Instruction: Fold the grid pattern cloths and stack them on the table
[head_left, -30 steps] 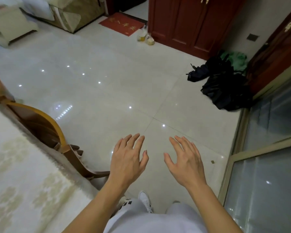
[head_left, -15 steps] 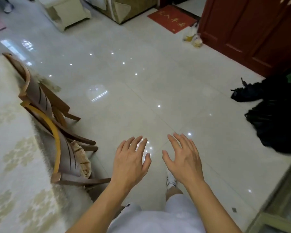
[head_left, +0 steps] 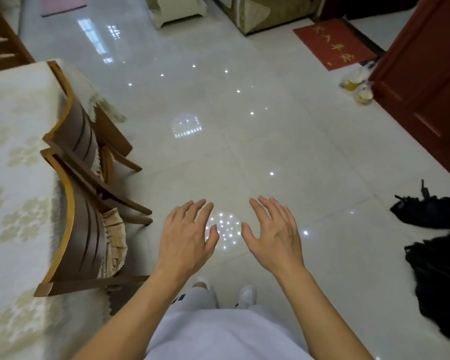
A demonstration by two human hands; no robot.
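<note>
My left hand (head_left: 189, 236) and my right hand (head_left: 274, 233) hover side by side over the glossy tiled floor, palms down, fingers spread and straight, holding nothing. The table (head_left: 13, 183) stands at the left, covered with a cream floral tablecloth. No grid pattern cloth shows in this view.
Two wooden chairs (head_left: 81, 203) are pushed against the table's right side. Black bags (head_left: 439, 261) lie on the floor at the right. A red cabinet (head_left: 431, 81) stands at the right, with a red mat (head_left: 334, 42) and small plastic bags (head_left: 356, 85) beside it. My white shoes (head_left: 246, 294) are below.
The view has swung left: the table and chairs now fill more of the left side, the black bags and window slid to the right edge. Both hands stay spread and empty.
</note>
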